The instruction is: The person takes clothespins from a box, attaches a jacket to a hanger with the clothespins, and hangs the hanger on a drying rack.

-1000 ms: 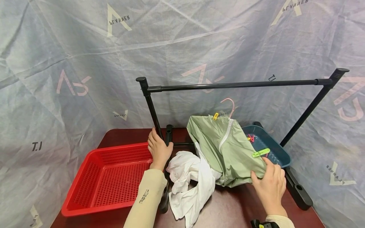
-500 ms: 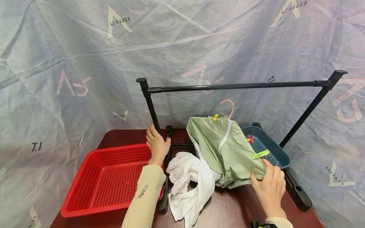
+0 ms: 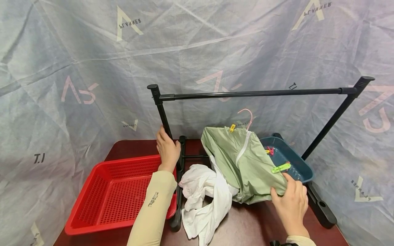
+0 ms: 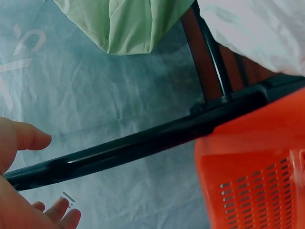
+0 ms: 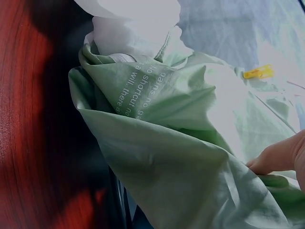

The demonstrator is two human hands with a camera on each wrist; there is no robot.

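Note:
A light green garment [image 3: 246,160] with a white zip lies over a pink hanger, whose hook [image 3: 250,118] sticks up at its top. A yellow clothes peg [image 3: 232,128] and a lime clothes peg [image 3: 281,167] sit along its edges. My right hand [image 3: 290,201] grips the garment's right edge, thumb pressing the cloth in the right wrist view. My left hand [image 3: 167,148] is at the left post [image 4: 133,143] of a black clothes rack; thumb and fingers lie apart on either side of it. White crumpled cloth [image 3: 209,194] lies between the hands, partly under the garment.
The rack's crossbar [image 3: 252,93] spans above the garment. A red perforated basket [image 3: 104,225] stands at the left, against the rack's foot. Behind the garment, a blue tray [image 3: 304,171] holds small pegs. A grey sheet [image 3: 92,68] hangs behind the dark red table [image 3: 246,225].
My left hand has slid a little up and left along the rack's post. The right hand keeps its grip on the garment almost unmoved.

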